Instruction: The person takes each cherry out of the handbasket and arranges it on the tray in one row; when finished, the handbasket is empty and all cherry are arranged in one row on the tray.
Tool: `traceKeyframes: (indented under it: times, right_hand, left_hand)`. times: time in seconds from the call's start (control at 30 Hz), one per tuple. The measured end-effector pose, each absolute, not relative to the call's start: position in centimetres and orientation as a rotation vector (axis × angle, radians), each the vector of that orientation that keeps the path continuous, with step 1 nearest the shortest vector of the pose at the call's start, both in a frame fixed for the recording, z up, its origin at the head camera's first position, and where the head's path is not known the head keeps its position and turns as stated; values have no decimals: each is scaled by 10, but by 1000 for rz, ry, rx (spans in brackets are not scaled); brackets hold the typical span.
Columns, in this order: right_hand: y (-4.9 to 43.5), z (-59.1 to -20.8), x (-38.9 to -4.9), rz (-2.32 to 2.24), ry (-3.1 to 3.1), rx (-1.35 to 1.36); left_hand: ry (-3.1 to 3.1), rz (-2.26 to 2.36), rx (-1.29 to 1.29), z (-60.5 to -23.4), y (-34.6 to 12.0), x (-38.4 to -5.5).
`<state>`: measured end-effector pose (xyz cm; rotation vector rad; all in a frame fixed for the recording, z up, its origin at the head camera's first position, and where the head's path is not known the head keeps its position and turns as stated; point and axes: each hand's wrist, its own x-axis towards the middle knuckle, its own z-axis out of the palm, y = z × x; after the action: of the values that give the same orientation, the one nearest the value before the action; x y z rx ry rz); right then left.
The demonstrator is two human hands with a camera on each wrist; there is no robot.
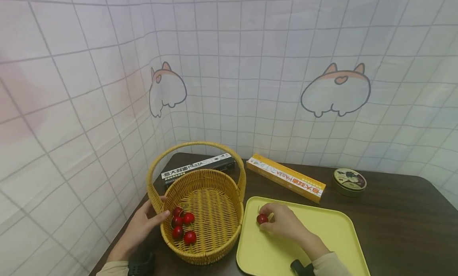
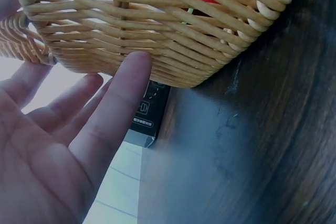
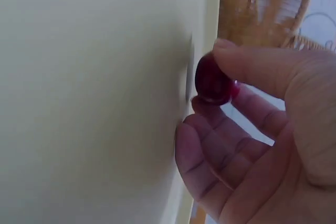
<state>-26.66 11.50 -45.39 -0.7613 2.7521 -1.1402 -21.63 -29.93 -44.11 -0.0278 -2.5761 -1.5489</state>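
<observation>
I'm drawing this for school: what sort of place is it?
Probably a staged corner indoors: wrinkled, patterned cloth hangs behind a dark table holding a wicker basket.

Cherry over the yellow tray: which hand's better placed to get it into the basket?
Right, I'd judge: the right hand pinches the cherry over the tray, right beside the basket. The left hand is at the basket's opposite side, probably better for steadying.

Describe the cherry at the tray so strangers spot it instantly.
Find the yellow tray, right of the wicker basket. Near the tray's far left corner, the right hand pinches a dark red cherry. The other cherries lie in the basket.
</observation>
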Motion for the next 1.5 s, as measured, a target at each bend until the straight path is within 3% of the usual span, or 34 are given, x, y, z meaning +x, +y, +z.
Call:
traceKeyframes:
  times: [0.67, 0.97, 1.23, 1.5]
  right_hand:
    - [98, -458, -259, -1158, 2785, -757]
    - [101, -438, -253, -1266, 2758, -753]
    - [80, -409, -229, -1481, 2656, -953]
    - [49, -405, -216, -1657, 2546, -1196]
  left_hand:
    - [-2607, -1513, 83, -443, -295, -219]
    - [-2478, -1598, 92, -452, -287, -223]
    - [-2444, -1586, 73, -451, -282, -228]
    - [-2476, -1606, -72, -448, -284, -241]
